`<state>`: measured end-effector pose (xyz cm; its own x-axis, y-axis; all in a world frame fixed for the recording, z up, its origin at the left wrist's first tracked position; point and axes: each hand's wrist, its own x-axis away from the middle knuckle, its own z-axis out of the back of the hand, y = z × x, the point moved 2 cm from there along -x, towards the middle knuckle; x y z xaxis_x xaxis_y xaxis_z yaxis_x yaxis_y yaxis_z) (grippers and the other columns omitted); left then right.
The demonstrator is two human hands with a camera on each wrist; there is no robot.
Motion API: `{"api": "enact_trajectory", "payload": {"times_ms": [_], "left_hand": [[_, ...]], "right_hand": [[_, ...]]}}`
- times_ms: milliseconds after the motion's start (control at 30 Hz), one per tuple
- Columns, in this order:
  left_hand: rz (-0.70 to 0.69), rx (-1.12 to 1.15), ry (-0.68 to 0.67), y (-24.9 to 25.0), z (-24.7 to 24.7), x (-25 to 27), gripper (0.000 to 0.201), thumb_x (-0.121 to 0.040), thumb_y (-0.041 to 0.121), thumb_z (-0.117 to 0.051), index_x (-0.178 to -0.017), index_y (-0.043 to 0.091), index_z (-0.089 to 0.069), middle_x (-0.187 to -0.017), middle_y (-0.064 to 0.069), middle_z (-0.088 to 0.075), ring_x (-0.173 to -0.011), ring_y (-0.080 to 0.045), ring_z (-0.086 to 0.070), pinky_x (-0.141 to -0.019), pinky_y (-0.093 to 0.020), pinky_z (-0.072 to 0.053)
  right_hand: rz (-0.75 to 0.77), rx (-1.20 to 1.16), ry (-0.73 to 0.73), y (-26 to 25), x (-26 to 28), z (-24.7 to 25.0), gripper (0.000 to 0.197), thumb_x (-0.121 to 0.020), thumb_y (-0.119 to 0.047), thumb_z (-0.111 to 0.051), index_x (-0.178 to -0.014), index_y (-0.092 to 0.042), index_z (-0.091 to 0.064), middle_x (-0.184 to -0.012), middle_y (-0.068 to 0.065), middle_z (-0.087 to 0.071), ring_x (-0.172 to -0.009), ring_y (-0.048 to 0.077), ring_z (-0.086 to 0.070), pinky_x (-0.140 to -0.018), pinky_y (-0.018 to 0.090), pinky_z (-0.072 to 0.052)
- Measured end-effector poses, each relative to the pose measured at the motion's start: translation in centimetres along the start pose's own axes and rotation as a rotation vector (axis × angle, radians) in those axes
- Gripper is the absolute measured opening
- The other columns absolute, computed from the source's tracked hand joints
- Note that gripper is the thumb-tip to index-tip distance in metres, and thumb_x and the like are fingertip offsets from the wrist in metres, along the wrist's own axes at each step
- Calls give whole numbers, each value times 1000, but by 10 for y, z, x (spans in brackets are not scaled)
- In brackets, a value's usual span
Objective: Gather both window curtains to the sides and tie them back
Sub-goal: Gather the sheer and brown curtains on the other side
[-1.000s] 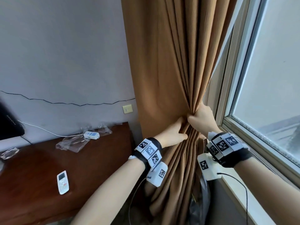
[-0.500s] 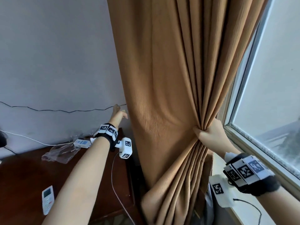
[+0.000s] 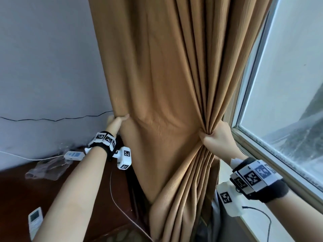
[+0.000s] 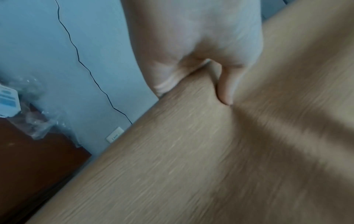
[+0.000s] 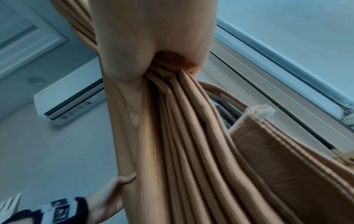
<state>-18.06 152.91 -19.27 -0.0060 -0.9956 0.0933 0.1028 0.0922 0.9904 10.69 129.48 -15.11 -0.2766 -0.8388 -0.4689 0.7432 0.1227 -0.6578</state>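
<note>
A tan curtain [image 3: 167, 81] hangs at the left side of the window [image 3: 286, 88]. My right hand [image 3: 212, 137] grips a bunch of its pleats near the window frame; the right wrist view shows the folds [image 5: 172, 121] running out of my fist. My left hand [image 3: 118, 119] holds the curtain's left edge by the wall, thumb in front of the cloth. In the left wrist view the thumb [image 4: 226, 84] presses the fabric [image 4: 191, 159] while the fingers are hidden behind it. Between the two hands the cloth is stretched flat. No tie-back shows.
A dark wooden desk [image 3: 21, 193] stands at the lower left with a white remote [image 3: 35, 220], a plastic bag [image 3: 47, 168] and a white device [image 3: 74, 154]. A black cable [image 3: 52, 118] runs along the wall. An air conditioner [image 5: 70, 103] hangs high.
My left hand left the gathered folds, swung left to the wall, then took hold of the curtain's left edge. My right hand kept its grip on the pleats.
</note>
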Motion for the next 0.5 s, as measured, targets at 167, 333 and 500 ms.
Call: {"api": "enact_trajectory", "payload": {"times_ms": [167,333,500], "left_hand": [[-274,-188,321,3,18,48,19,-86,23,-70,-98,9,-66,-94,-2,-66,-91,-20,-64,-80,-27,-47],[-615,-492,327,5,-11,144,38,-85,24,-68,-55,8,-52,-54,-9,-60,-57,-26,-63,-56,-32,-48],[-782,-607,2,8,-84,217,31,-90,19,-63,-65,7,-49,-67,-17,-58,-68,-35,-59,-63,-33,-38]], "right_hand": [[-55,19,-13,-1,-4,-7,34,-74,-2,-56,-70,-26,-32,-59,-8,-43,-56,13,-45,-52,22,-28],[-75,5,11,-21,2,-15,41,-71,-2,-54,-111,-5,-47,-76,9,-58,-80,40,-59,-67,38,-46],[-93,-14,-6,-38,10,-19,56,-74,-3,-54,-129,-6,-42,-88,12,-60,-92,42,-60,-74,33,-42]]}}
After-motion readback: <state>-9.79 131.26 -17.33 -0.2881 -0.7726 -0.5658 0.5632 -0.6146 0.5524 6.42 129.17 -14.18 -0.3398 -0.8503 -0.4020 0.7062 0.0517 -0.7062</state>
